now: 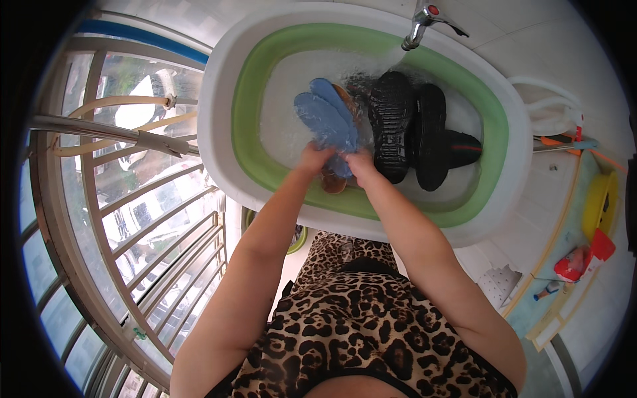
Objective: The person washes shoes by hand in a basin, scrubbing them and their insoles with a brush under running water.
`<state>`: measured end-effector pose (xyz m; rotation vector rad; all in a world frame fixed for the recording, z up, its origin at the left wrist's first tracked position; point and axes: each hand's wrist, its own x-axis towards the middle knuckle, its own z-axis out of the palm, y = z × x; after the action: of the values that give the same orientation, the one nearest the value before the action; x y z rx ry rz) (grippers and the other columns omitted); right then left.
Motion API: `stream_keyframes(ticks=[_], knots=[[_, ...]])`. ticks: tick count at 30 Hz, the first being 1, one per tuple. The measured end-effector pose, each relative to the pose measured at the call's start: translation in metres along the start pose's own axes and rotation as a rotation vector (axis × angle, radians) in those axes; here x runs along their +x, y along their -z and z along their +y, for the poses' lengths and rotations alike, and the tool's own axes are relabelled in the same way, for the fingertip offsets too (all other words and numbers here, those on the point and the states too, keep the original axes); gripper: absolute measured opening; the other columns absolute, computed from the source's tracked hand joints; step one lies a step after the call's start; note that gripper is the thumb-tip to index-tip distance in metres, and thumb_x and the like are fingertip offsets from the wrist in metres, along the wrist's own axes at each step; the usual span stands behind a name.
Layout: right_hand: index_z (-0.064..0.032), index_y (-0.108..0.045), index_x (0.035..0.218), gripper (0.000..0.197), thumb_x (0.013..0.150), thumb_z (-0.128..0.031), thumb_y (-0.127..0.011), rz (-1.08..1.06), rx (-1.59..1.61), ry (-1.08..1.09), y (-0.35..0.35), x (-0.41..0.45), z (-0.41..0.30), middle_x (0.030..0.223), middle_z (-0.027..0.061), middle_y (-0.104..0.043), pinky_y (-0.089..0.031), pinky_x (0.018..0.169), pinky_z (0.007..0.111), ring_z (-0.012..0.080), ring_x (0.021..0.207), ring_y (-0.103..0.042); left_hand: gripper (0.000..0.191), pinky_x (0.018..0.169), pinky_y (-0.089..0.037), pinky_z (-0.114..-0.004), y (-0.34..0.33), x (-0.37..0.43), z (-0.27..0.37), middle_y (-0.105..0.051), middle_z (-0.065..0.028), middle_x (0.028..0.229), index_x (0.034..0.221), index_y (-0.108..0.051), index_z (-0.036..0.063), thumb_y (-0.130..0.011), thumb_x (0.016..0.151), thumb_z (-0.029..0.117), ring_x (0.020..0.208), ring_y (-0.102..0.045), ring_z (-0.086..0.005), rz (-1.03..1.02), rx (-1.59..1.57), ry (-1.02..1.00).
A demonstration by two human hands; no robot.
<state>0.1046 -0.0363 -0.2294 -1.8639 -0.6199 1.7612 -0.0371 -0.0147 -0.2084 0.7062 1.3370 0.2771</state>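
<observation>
Both my hands are in the water of a green-walled basin (249,114) with a white rim. My left hand (317,156) is on the lower left edge of the blue insoles (326,114), and my right hand (358,164) grips their lower right edge. The insoles overlap, and a brown item (333,183) lies partly hidden under them. To the right of my hands, a black shoe (391,124) rests with its ribbed sole up. Another black shoe or sole (431,137) lies beside it, touching a black piece with a red stripe (464,149).
Water runs from a chrome tap (415,32) at the basin's back edge. Barred windows (149,199) and a metal rail (94,125) stand at the left. A yellow basin (594,204) and a red packet (572,263) sit on a shelf at the right.
</observation>
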Motion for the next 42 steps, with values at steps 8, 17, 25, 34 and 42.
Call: stream_keyframes(ticks=[8, 17, 25, 34, 42], knots=[[-0.0008, -0.052, 0.109, 0.035, 0.083, -0.023, -0.059, -0.383, -0.305, 0.444, 0.033, -0.077, -0.068, 0.097, 0.0061, -0.059, -0.044, 0.074, 0.024, 0.0112, 0.085, -0.054, 0.051, 0.089, -0.043, -0.040, 0.003, -0.023, 0.026, -0.055, -0.0133, 0.111, 0.116, -0.047, 0.0020, -0.054, 0.083, 0.040, 0.098, -0.056, -0.0272, -0.217, -0.964, 0.016], [0.0013, -0.046, 0.117, 0.055, 0.074, -0.026, -0.065, 0.352, -0.614, 0.451, 0.094, -0.040, -0.062, 0.099, 0.0127, -0.055, -0.047, 0.075, 0.033, 0.0237, 0.082, -0.058, 0.050, 0.085, -0.045, -0.037, 0.050, -0.035, 0.068, -0.055, -0.0152, 0.106, 0.117, -0.042, -0.0043, -0.063, 0.078, 0.019, 0.095, -0.055, -0.0268, 0.257, -0.338, -0.275], [-0.0075, -0.035, 0.129, 0.063, 0.074, -0.023, -0.062, 0.149, -0.857, 0.457, 0.057, -0.025, -0.055, 0.116, 0.0169, -0.045, -0.040, 0.089, 0.039, 0.0319, 0.105, -0.046, 0.082, 0.096, -0.033, -0.041, -0.011, -0.003, 0.037, -0.037, -0.0229, 0.125, 0.130, -0.028, 0.0001, -0.072, 0.066, 0.027, 0.114, -0.038, -0.0378, 0.432, 0.280, -0.599], [-0.0156, 0.001, 0.139, 0.112, 0.060, -0.045, -0.074, 0.501, -1.023, 0.304, 0.100, -0.044, -0.055, 0.138, 0.0219, -0.019, -0.032, 0.093, 0.049, 0.0368, 0.122, -0.029, 0.106, 0.097, -0.033, -0.039, -0.076, 0.001, 0.062, -0.011, -0.0249, 0.140, 0.139, -0.011, 0.0178, -0.074, 0.059, 0.045, 0.121, -0.031, -0.0411, 0.571, 0.738, -0.263], [0.0016, 0.006, 0.135, 0.119, 0.063, -0.059, -0.066, 0.393, -0.875, 0.090, 0.113, -0.037, -0.040, 0.134, 0.0258, -0.025, -0.032, 0.095, 0.044, 0.0382, 0.120, -0.032, 0.103, 0.080, -0.046, -0.043, -0.075, 0.005, 0.059, -0.003, -0.0226, 0.141, 0.139, -0.001, 0.0302, -0.072, 0.064, 0.039, 0.102, -0.050, -0.0440, 0.378, 0.981, -0.144]])
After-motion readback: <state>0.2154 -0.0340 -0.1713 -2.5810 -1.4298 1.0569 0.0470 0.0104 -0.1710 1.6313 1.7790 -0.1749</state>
